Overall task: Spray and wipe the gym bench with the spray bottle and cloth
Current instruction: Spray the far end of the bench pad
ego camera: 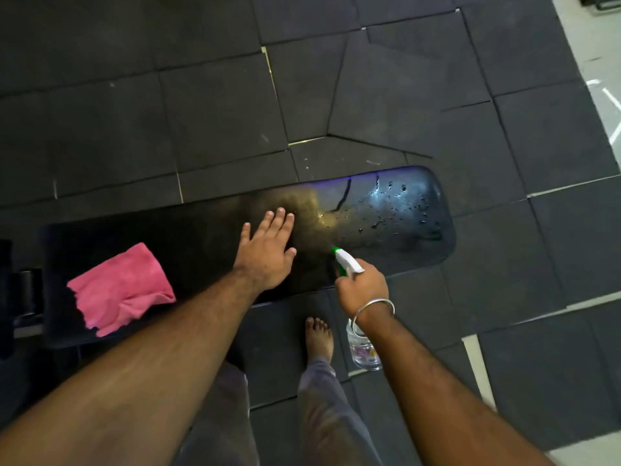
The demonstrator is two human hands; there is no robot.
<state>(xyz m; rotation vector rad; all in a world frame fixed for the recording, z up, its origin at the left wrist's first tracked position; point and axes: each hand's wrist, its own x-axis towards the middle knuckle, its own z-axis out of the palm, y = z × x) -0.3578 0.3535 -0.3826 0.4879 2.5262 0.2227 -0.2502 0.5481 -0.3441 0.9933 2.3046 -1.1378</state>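
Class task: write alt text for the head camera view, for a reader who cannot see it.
A right hand aims a clear plastic spray bottle with a white and green nozzle at the droplet-covered end of a long black padded gym bench. The left hand is spread flat over the bench, and a crumpled pink cloth lies further left.

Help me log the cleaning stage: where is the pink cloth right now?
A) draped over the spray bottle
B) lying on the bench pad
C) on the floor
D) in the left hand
B: the pink cloth lies on the bench pad, apart from the open left hand; the right hand holds the spray bottle.
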